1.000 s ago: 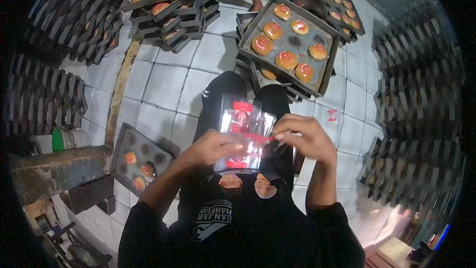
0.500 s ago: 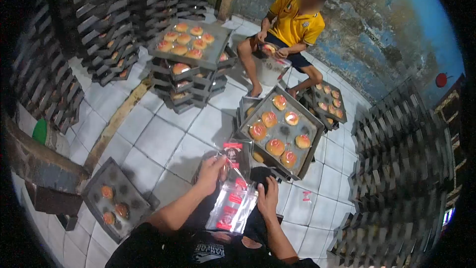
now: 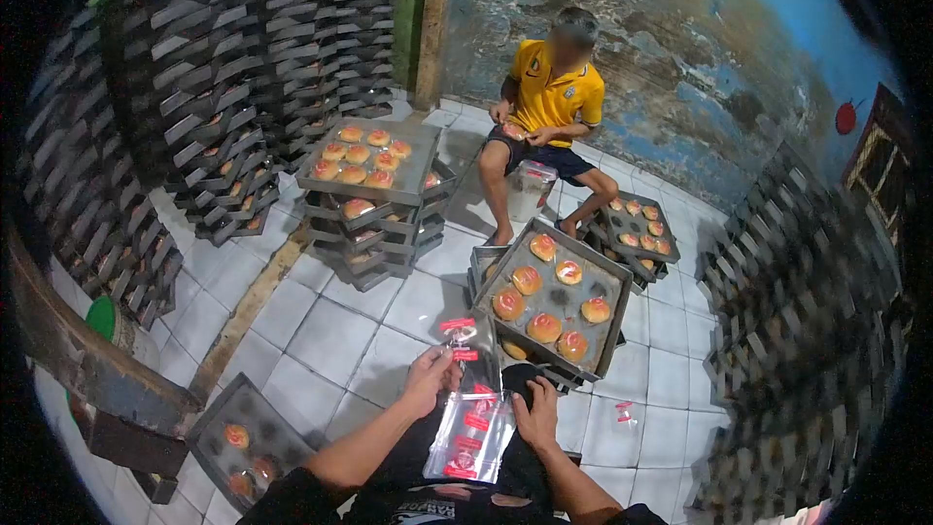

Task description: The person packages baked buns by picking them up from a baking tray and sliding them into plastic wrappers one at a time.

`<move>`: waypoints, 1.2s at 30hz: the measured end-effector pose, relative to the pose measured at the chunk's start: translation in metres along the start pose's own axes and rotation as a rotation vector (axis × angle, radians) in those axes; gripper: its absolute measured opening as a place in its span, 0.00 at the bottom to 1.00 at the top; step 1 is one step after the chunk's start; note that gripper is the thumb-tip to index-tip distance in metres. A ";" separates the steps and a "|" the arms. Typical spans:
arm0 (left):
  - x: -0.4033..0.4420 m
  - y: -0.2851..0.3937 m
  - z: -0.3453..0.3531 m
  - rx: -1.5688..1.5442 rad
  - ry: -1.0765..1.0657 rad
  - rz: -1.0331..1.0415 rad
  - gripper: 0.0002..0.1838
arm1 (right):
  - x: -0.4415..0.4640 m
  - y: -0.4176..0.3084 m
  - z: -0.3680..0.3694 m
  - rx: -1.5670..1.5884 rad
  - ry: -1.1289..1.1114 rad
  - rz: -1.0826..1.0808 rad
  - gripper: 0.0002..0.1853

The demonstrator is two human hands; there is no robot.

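My left hand pinches a clear plastic bag with red print, held up over my lap. Beneath it, a pile of similar clear bags with red print lies on my dark-clothed lap. My right hand rests at the right side of that pile, on my knee, with its fingers apart. Just beyond my knees is a metal tray of glazed buns, set on other trays.
A person in a yellow shirt sits opposite, holding a bun. Stacked trays with buns stand ahead left. A tray with a few buns lies at lower left. Tall tray stacks line both sides. A red-printed scrap lies on the floor.
The view has tilted up, bringing the seated person into full sight. My left hand has lifted a bag away from the pile, and my right hand has come down beside the pile.
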State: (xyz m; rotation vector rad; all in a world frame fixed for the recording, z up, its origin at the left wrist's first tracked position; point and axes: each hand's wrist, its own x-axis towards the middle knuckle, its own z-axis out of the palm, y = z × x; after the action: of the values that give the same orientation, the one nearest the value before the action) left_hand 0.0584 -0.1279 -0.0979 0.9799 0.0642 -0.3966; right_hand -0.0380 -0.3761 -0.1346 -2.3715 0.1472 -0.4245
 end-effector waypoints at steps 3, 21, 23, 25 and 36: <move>-0.006 0.007 0.011 -0.032 0.060 -0.033 0.12 | -0.003 0.002 -0.002 0.014 0.019 -0.002 0.27; 0.007 -0.002 -0.003 0.020 0.055 -0.025 0.13 | -0.002 0.017 0.004 0.125 0.078 0.026 0.23; -0.007 -0.006 -0.009 0.096 0.073 -0.031 0.12 | -0.006 0.013 -0.003 0.190 0.046 0.060 0.25; -0.012 0.001 0.000 0.177 0.099 -0.025 0.11 | -0.008 0.013 -0.008 0.210 0.037 0.057 0.25; 0.000 0.004 0.004 0.032 0.048 -0.008 0.12 | 0.002 0.010 -0.006 0.218 0.035 0.125 0.24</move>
State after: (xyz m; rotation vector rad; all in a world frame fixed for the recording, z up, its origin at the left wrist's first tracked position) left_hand 0.0596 -0.1288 -0.0926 1.0212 0.1053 -0.3831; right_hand -0.0381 -0.3880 -0.1371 -2.1291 0.2509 -0.4013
